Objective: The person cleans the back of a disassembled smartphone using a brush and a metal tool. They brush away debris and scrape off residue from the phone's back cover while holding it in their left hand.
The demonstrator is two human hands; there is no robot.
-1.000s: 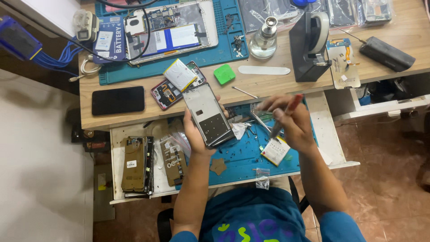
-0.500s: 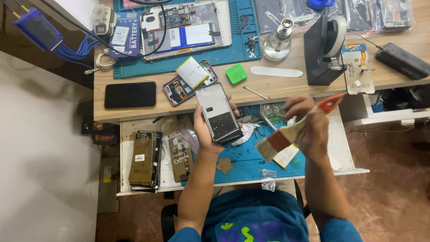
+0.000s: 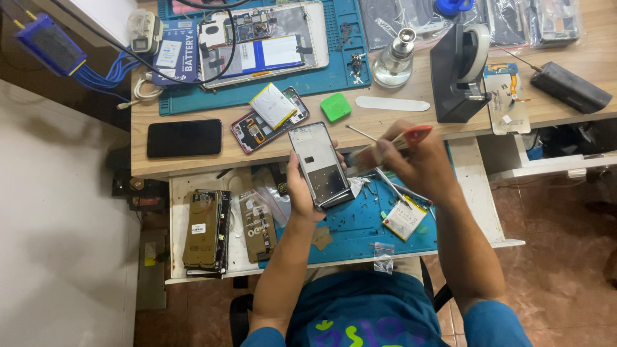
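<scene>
My left hand [image 3: 299, 190] grips a grey phone frame [image 3: 319, 162], held face up above the pulled-out drawer. A flat brush [image 3: 387, 145] with a wooden handle and a red end is in my right hand [image 3: 421, 166]; its bristles touch the right edge of the frame. Below my right hand a small white battery [image 3: 403, 218] lies on the blue mat [image 3: 360, 225].
On the desk lie a black phone [image 3: 184, 137], an opened phone with a loose battery [image 3: 270, 110], a green square pad [image 3: 335, 106], a glass bottle [image 3: 393, 61], a black stand [image 3: 457, 71] and a teal mat [image 3: 302, 80] with a tablet. Stacked phone parts [image 3: 205, 229] fill the drawer's left side.
My right hand has lifted the brush from over the blue mat and brought its bristles leftward onto the phone frame. My left hand keeps hold of the frame.
</scene>
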